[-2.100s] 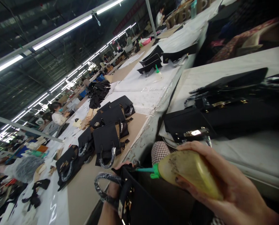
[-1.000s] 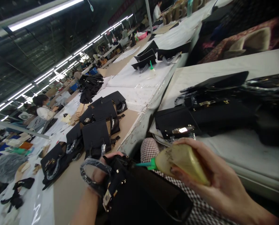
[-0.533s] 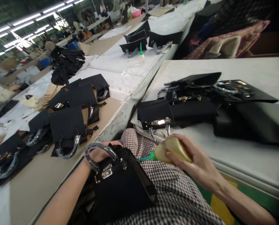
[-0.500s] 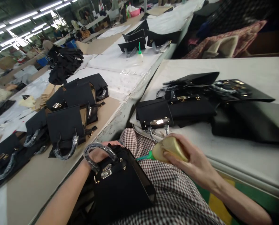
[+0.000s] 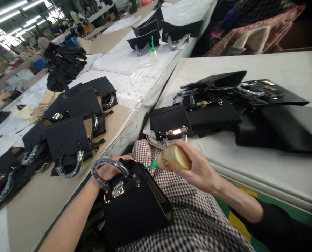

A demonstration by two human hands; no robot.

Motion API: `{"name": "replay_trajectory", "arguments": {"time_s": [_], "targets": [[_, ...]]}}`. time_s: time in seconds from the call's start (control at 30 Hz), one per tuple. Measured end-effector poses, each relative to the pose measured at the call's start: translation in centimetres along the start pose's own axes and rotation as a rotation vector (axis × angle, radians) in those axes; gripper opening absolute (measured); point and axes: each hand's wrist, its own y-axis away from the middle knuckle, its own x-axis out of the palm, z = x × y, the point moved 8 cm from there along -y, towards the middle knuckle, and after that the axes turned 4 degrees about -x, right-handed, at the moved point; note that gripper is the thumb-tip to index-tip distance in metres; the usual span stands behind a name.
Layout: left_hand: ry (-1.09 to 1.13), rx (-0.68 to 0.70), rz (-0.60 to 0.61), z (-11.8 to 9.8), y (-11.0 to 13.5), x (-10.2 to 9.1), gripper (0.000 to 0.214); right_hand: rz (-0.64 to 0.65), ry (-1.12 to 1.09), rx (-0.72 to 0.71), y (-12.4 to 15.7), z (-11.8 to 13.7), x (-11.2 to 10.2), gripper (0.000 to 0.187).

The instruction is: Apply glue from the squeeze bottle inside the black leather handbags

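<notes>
"One sleek bag [image 5: 137,213]: matte black, shiny metal clasp [image 5: 118,191], looped handle [image 5: 110,160] wrapped in clear film!"

"Where?"

"On the lap, over checkered cloth [image 5: 198,213]! Right hand [image 5: 195,168] has its fingers curled round a cloudy yellow bottle [image 5: 174,157], blue-green nozzle [image 5: 149,166] pointing at the bag's top edge!"

"And the left hand [image 5: 111,170]?"

"Behind the handle, by the bag's top; its fingers are hidden, so I can't tell their grip!"

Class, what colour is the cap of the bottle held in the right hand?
The cap is green; the head view shows it best.
</notes>
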Motion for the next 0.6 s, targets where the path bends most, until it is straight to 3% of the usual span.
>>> {"name": "replay_trajectory", "arguments": {"time_s": [0.17,0.37,0.6], "targets": [[-0.021,0.004,0.006,-0.6,0.3,0.4,0.029,0.040,0.039,0.013,0.5,-0.1,-0.7,0.043],[0.084,-0.047,0.011,0.5,0.0,0.6,0.032,0.111,0.040,0.045,1.6,0.0,-1.3,0.039],[-0.022,-0.021,0.014,-0.1,-0.1,0.7,0.030,0.043,0.035,0.015,1.4,0.0,-1.0,0.049]]}}
